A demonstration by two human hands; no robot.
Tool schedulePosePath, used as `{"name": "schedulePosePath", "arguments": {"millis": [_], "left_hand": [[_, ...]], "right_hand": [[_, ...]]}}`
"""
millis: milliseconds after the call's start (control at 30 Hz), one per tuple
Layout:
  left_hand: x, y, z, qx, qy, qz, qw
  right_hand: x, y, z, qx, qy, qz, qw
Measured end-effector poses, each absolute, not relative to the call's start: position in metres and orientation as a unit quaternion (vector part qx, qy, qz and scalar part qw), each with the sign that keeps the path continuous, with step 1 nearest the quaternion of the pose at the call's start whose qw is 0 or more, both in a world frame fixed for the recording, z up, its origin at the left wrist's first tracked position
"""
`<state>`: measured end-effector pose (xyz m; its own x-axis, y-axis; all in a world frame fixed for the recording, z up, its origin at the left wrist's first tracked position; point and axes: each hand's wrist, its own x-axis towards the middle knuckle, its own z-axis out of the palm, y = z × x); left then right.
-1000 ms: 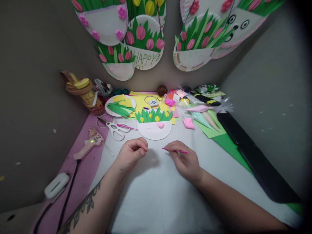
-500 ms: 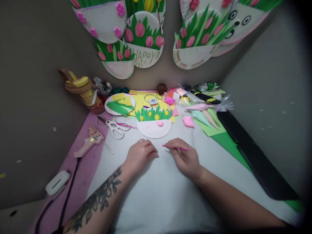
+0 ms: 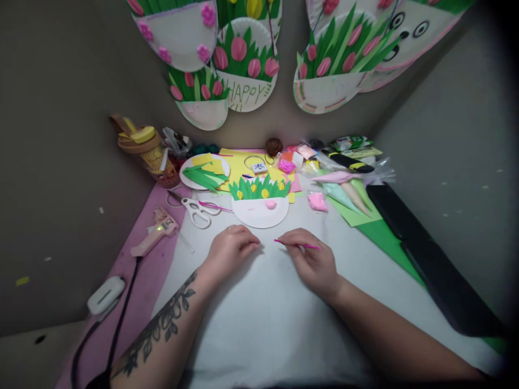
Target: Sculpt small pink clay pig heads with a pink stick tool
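Observation:
My right hand point(image 3: 310, 259) pinches a thin magenta stick point(image 3: 310, 247) whose tip points left, toward my other hand. Across a small gap, my left hand point(image 3: 231, 248) has its fingers drawn together above the white table cover; anything between the fingertips is too small to make out. Just beyond both hands lies a white paper-plate piece point(image 3: 259, 215) with green paper grass point(image 3: 259, 189), small yellow flowers and a pink lump point(image 3: 270, 205) on its right half. A packet of pink clay point(image 3: 317, 202) sits to the right of the plate.
White scissors point(image 3: 197, 210), a pink glue gun point(image 3: 157, 232) with a black cable and a white case point(image 3: 106, 295) lie at left. A tumbler point(image 3: 148, 154) stands behind them. Clay bags point(image 3: 344, 189) and a black folded object point(image 3: 438, 270) are at right. Plate crafts point(image 3: 251, 70) hang above.
The view has shifted slightly, so most things appear further right. My left hand has lifted a little, its fingertips now more closely together. The magenta stick is still in my right hand.

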<state>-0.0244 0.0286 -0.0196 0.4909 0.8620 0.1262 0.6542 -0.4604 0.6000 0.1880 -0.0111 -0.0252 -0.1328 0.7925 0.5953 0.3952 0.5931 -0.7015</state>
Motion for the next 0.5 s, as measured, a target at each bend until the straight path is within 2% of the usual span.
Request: {"name": "schedulePosePath", "arguments": {"millis": [200, 500], "left_hand": [[-0.0123, 0.0217, -0.022, 0.85, 0.461, 0.144, 0.21], [-0.0145, 0.022, -0.0179, 0.824, 0.504, 0.14, 0.218]], "right_hand": [[0.1877, -0.0106, -0.0252, -0.399, -0.732, 0.186, 0.52], [0.1871, -0.0108, -0.023, -0.409, -0.727, 0.185, 0.52]]}}
